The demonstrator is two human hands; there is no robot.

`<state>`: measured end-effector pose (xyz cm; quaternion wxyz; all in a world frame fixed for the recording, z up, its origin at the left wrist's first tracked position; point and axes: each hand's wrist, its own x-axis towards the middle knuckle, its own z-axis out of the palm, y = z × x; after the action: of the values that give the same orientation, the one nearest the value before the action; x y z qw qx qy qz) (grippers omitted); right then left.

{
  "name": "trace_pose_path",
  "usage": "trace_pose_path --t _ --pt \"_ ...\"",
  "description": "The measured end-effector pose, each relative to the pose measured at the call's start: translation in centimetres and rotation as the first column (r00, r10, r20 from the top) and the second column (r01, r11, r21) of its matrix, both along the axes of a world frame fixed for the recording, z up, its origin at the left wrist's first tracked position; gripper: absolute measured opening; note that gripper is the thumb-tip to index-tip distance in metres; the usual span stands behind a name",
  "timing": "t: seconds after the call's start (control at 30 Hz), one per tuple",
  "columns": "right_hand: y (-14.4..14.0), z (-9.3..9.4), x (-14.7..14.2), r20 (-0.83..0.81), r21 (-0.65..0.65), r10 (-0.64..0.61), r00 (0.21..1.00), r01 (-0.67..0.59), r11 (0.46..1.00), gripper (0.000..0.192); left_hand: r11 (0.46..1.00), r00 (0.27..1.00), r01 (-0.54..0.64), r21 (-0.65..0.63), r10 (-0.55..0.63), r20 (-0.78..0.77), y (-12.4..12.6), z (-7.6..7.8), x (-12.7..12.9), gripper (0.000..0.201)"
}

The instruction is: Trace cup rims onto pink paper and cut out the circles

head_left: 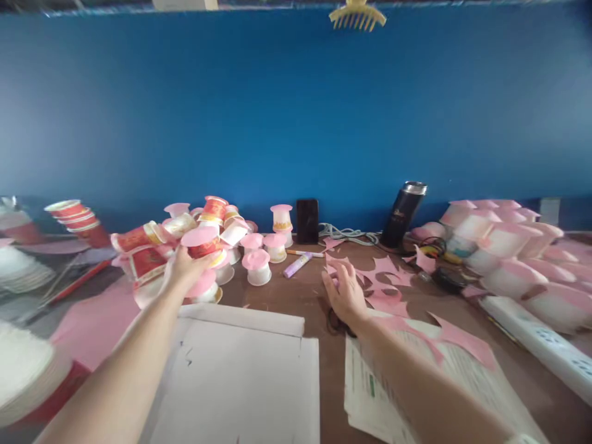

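My left hand (182, 270) reaches forward into a pile of red paper cups, its fingers closed around one red cup with a pink paper top (202, 241). Around it lie several red and white cups (143, 237), some capped in pink. My right hand (345, 295) rests palm down on the brown table, fingers spread, over pink paper offcuts (383, 277) and black scissors (333, 323) partly hidden under the wrist. A purple glue stick (296, 266) and an orange pen (305, 253) lie between the two hands.
White paper sheets (240, 376) and a printed stack (383, 388) lie near me. A black phone (307, 220), cables, a black flask (403, 213), pink-capped white bowls (504, 240), a white power strip (536, 342), stacked plates (23, 370) and nested red cups (76, 219) line the blue wall.
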<state>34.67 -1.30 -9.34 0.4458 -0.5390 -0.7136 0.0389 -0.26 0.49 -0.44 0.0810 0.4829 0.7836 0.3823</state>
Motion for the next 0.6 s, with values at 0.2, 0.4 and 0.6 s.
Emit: trace_pose_path --t 0.2,0.4,0.6 --pt "-0.09 0.34 -0.02 0.007 -0.033 -0.012 1.0 0.013 0.999 0.033 1.0 0.996 0.006 -0.015 -0.007 -0.086 0.25 -0.34 -0.43 0.071" --pt "-0.11 0.45 -0.1 0.013 -0.037 -0.034 0.999 0.035 0.999 0.033 0.998 0.987 0.014 -0.056 -0.022 -0.16 0.08 -0.04 -0.41 0.069" --pt "-0.18 0.43 -0.12 0.005 -0.03 -0.019 1.0 0.019 0.999 0.033 0.995 0.982 -0.025 -0.096 0.006 -0.188 -0.47 0.1 -1.0 0.07"
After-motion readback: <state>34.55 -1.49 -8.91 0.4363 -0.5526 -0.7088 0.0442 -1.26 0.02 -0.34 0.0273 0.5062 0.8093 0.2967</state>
